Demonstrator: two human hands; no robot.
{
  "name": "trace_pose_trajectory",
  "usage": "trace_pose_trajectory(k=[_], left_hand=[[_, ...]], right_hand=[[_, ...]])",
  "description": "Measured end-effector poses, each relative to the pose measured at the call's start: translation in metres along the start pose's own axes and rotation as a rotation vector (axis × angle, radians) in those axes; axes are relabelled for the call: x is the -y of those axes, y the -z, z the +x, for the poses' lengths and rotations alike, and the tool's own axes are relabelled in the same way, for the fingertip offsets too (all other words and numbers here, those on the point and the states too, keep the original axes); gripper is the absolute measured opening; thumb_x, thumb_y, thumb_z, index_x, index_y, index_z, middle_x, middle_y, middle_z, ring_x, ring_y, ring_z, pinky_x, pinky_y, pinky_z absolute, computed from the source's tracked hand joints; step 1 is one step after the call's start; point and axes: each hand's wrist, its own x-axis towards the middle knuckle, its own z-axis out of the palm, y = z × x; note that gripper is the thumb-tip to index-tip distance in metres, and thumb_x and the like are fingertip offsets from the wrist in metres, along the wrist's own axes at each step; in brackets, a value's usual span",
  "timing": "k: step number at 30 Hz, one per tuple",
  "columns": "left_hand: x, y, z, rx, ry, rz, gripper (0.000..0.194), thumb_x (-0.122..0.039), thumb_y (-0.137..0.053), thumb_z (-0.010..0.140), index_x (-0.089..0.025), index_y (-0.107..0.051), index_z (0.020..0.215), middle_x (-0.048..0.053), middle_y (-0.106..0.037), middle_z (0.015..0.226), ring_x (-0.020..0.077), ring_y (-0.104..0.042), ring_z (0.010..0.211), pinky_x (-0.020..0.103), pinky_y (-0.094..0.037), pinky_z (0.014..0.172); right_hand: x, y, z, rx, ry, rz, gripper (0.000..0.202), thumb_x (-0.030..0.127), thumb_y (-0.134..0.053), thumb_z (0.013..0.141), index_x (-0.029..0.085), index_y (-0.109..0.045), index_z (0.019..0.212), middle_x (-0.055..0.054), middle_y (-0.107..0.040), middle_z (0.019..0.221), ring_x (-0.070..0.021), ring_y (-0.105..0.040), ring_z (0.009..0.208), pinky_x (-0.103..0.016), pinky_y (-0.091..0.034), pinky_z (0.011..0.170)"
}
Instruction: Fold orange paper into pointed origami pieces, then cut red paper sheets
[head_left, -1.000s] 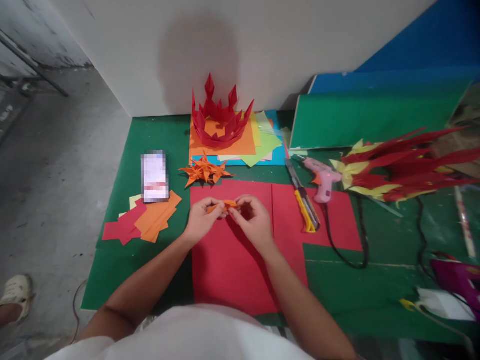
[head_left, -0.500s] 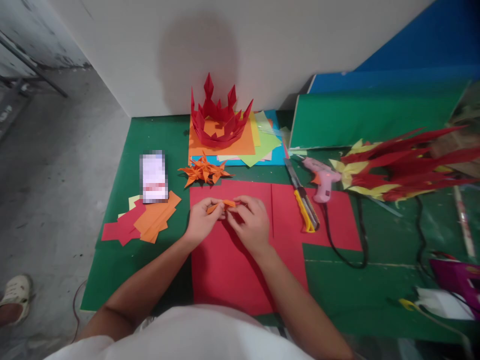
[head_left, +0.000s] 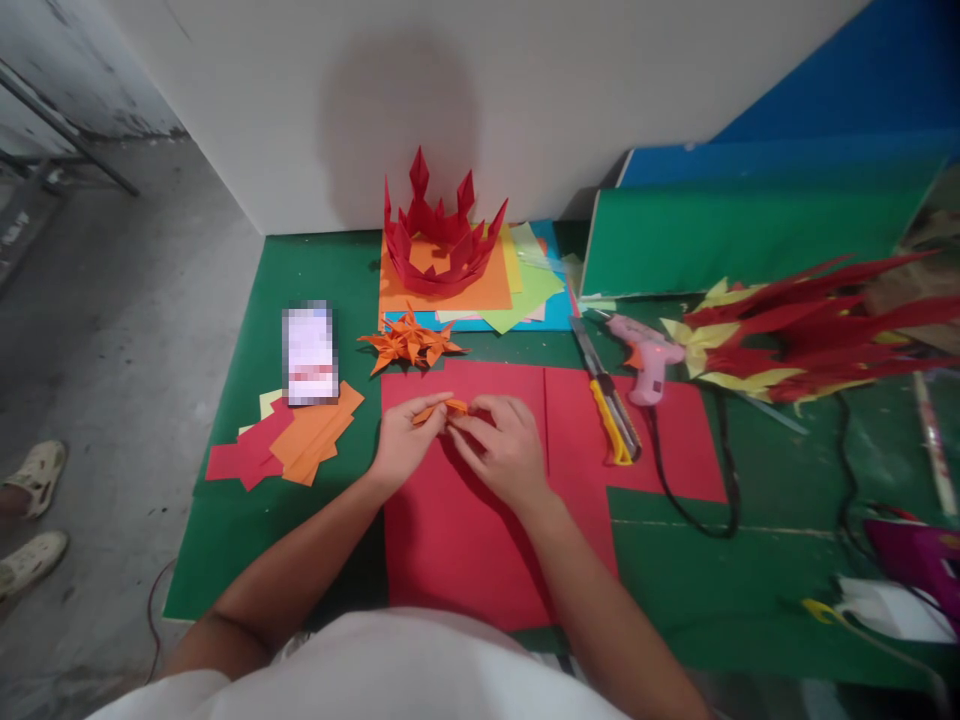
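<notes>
A small folded orange paper piece (head_left: pixel 444 408) sits between my two hands over a large red paper sheet (head_left: pixel 457 530). My left hand (head_left: pixel 405 440) pinches its left end with thumb and fingers. My right hand (head_left: pixel 501 445) grips its right end, fingers curled over it. Most of the orange piece is hidden by my fingers. Just beyond my hands lies a cluster of finished orange folded stars (head_left: pixel 410 343).
A red paper crown (head_left: pixel 439 235) stands on stacked coloured sheets (head_left: pixel 525 290) at the back. A phone (head_left: pixel 308 352) and paper scraps (head_left: pixel 289 440) lie left. A yellow utility knife (head_left: pixel 609 405), pink glue gun (head_left: pixel 643 358) with black cord and red-yellow paper flames (head_left: pixel 795 335) lie right. Someone's feet (head_left: pixel 30 520) are at far left.
My right hand has shifted slightly left and closed more over the orange piece. At the far left, another person's feet have moved, and a second shoe shows now.
</notes>
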Motion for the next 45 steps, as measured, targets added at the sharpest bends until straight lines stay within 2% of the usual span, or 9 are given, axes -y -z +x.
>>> trace_pose_trajectory(k=[4,7,14,20,26,31,36,40,45], left_hand=[[-0.002,0.002,-0.001,0.021,-0.054,0.071,0.023,-0.022,-0.067,0.075,-0.018,-0.074,0.096,0.003,-0.076,0.095,0.0197,-0.071,0.089,0.029,-0.057,0.083],[-0.003,0.003,-0.001,0.042,-0.063,0.096,0.023,-0.021,-0.066,0.075,-0.018,-0.074,0.096,0.003,-0.076,0.095,0.0203,-0.071,0.090,0.030,-0.057,0.084],[0.005,0.001,0.001,0.056,0.032,-0.035,0.028,-0.026,-0.067,0.075,-0.016,-0.073,0.100,0.004,-0.076,0.088,0.0162,-0.072,0.069,0.030,-0.060,0.073],[0.011,0.001,0.000,0.065,0.003,-0.040,0.029,-0.027,-0.068,0.075,-0.016,-0.072,0.102,0.005,-0.075,0.097,0.0169,-0.072,0.078,0.029,-0.060,0.078],[0.004,0.001,0.000,0.045,0.006,-0.026,0.025,-0.025,-0.068,0.076,-0.018,-0.073,0.099,0.005,-0.076,0.094,0.0165,-0.073,0.075,0.027,-0.060,0.075],[0.002,0.003,0.001,0.039,0.029,-0.100,0.029,-0.032,-0.069,0.075,-0.017,-0.072,0.100,0.005,-0.076,0.093,0.0167,-0.072,0.080,0.030,-0.060,0.079],[0.004,0.003,0.003,0.043,0.044,-0.151,0.034,-0.037,-0.074,0.069,-0.016,-0.072,0.097,0.007,-0.076,0.092,0.0184,-0.071,0.085,0.032,-0.058,0.083],[0.003,0.003,0.004,0.042,0.052,-0.198,0.037,-0.042,-0.076,0.066,-0.016,-0.073,0.093,0.006,-0.075,0.087,0.0171,-0.071,0.079,0.031,-0.059,0.077],[0.002,0.002,0.004,0.006,0.041,-0.176,0.039,-0.044,-0.075,0.066,-0.017,-0.073,0.093,0.004,-0.073,0.082,0.0125,-0.068,0.064,0.027,-0.059,0.068]], right_hand=[[-0.001,0.000,-0.002,-0.005,0.011,-0.029,0.016,0.025,-0.055,0.088,0.022,-0.071,0.087,-0.008,-0.061,0.090,-0.0207,-0.052,0.083,-0.036,-0.041,0.076],[-0.001,0.000,-0.003,-0.018,0.011,0.005,0.015,0.025,-0.056,0.087,0.021,-0.070,0.087,-0.008,-0.060,0.087,-0.0199,-0.052,0.081,-0.035,-0.041,0.073],[-0.002,0.005,-0.004,-0.162,-0.129,0.107,0.015,0.026,-0.054,0.088,0.023,-0.068,0.092,-0.005,-0.057,0.082,-0.0192,-0.052,0.077,-0.035,-0.041,0.072],[-0.004,0.007,-0.004,-0.116,-0.102,0.073,0.018,0.028,-0.052,0.089,0.023,-0.069,0.092,-0.006,-0.057,0.085,-0.0203,-0.051,0.080,-0.036,-0.040,0.073],[-0.004,0.008,-0.003,-0.081,-0.019,-0.004,0.022,0.028,-0.050,0.090,0.025,-0.070,0.095,-0.006,-0.058,0.086,-0.0200,-0.051,0.081,-0.037,-0.039,0.075],[-0.002,0.007,-0.002,-0.073,0.023,-0.014,0.022,0.029,-0.051,0.090,0.023,-0.071,0.098,-0.006,-0.058,0.085,-0.0199,-0.050,0.081,-0.037,-0.038,0.076],[0.000,0.005,-0.002,-0.017,0.016,0.002,0.024,0.032,-0.051,0.090,0.027,-0.071,0.103,-0.006,-0.059,0.088,-0.0204,-0.050,0.082,-0.038,-0.037,0.077],[0.000,0.005,-0.004,-0.005,0.005,0.020,0.025,0.033,-0.051,0.090,0.027,-0.069,0.106,-0.006,-0.060,0.089,-0.0211,-0.052,0.084,-0.038,-0.038,0.078],[-0.002,0.000,-0.004,-0.044,-0.129,0.268,0.026,0.039,-0.058,0.086,0.027,-0.062,0.108,-0.007,-0.065,0.096,-0.0229,-0.059,0.089,-0.040,-0.045,0.080]])
